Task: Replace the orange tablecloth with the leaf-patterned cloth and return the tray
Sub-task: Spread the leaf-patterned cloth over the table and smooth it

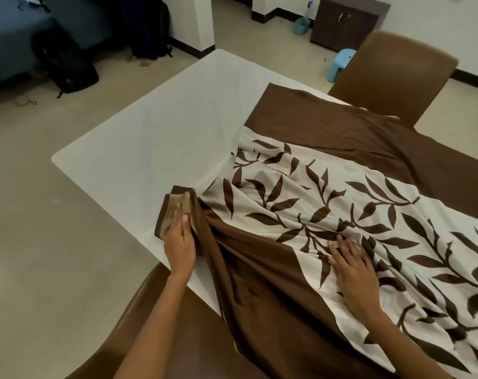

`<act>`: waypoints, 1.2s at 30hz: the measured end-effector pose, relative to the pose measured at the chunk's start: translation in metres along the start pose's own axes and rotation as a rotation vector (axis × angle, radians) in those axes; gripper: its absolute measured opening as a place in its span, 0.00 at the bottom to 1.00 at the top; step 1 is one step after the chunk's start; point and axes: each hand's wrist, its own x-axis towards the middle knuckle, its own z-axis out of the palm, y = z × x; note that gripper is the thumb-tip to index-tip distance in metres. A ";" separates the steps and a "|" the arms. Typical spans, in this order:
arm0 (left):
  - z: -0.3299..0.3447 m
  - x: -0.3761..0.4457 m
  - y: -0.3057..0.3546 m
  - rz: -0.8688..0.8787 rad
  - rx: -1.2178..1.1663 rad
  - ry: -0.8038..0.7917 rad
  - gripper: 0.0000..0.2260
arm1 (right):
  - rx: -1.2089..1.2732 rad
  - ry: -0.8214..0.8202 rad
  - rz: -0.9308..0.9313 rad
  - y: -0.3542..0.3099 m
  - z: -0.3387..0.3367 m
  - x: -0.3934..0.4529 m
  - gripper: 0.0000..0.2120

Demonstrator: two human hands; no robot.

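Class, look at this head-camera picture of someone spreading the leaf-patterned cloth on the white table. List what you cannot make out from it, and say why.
1. Leaf-patterned cloth: its right part is cut off by the frame's right edge.
2. Table: the cloth hides its right part.
3. Left hand: the fingertips are motion-blurred on the folded cloth corner, so the grip is unclear.
4. Orange tablecloth and tray: neither appears in this view.

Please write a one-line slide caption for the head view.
Left hand grips the leaf-patterned cloth corner, right hand flat on it, white table half covered.
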 end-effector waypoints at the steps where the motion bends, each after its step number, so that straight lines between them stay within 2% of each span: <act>1: -0.003 0.001 0.009 -0.045 -0.065 0.055 0.24 | -0.003 0.005 0.000 0.001 0.000 0.000 0.25; 3: -0.006 0.006 0.023 -0.181 -0.211 0.137 0.20 | -0.009 0.016 0.018 0.006 0.001 -0.001 0.24; 6: -0.007 0.013 0.032 -0.369 -0.387 0.166 0.19 | -0.028 -0.029 0.046 0.014 0.000 0.005 0.25; 8: -0.010 0.021 0.037 -0.558 -0.662 0.170 0.16 | -0.041 -0.067 0.069 0.017 -0.003 0.010 0.27; 10: -0.013 0.029 0.045 -0.739 -1.025 0.102 0.12 | -0.037 -0.055 0.099 0.012 -0.008 0.013 0.30; 11: -0.013 0.032 0.049 -0.776 -1.127 0.043 0.11 | -0.017 -0.030 0.117 0.003 -0.010 0.011 0.31; 14: -0.007 0.037 0.057 -0.805 -1.194 -0.108 0.14 | 0.069 -0.021 0.060 -0.036 -0.008 -0.015 0.29; 16: -0.006 0.045 0.056 -0.846 -1.238 -0.141 0.16 | 0.069 -0.065 -0.036 -0.049 0.002 -0.047 0.31; 19: -0.013 0.059 0.059 -0.901 -1.328 -0.160 0.15 | 0.054 -0.071 -0.016 -0.033 0.010 -0.072 0.28; 25: -0.025 0.108 0.083 -0.908 -1.400 -0.091 0.13 | 0.035 -0.078 0.014 0.010 -0.006 -0.053 0.23; 27: -0.034 0.132 0.094 -0.842 -1.393 -0.050 0.13 | -0.008 -0.096 -0.016 0.033 -0.012 -0.052 0.23; 29: -0.049 0.157 0.105 -0.733 -1.293 -0.031 0.13 | -0.046 -0.087 0.006 0.054 -0.018 -0.056 0.24; 30: -0.056 0.163 0.108 -0.659 -1.116 -0.017 0.12 | -0.054 -0.072 0.037 0.062 -0.022 -0.059 0.24; 32: -0.060 0.160 0.100 -0.532 -0.469 0.088 0.12 | -0.049 -0.041 0.086 0.068 -0.026 -0.065 0.24; 34: -0.043 0.130 0.074 -0.386 0.117 0.209 0.19 | -0.039 0.017 0.107 0.062 -0.025 -0.069 0.25; 35: -0.029 0.100 0.064 -0.266 0.254 0.202 0.22 | -0.025 0.050 0.128 0.057 -0.023 -0.070 0.26; 36: -0.012 0.066 0.053 -0.087 0.348 0.110 0.25 | -0.005 0.072 0.156 0.052 -0.021 -0.071 0.26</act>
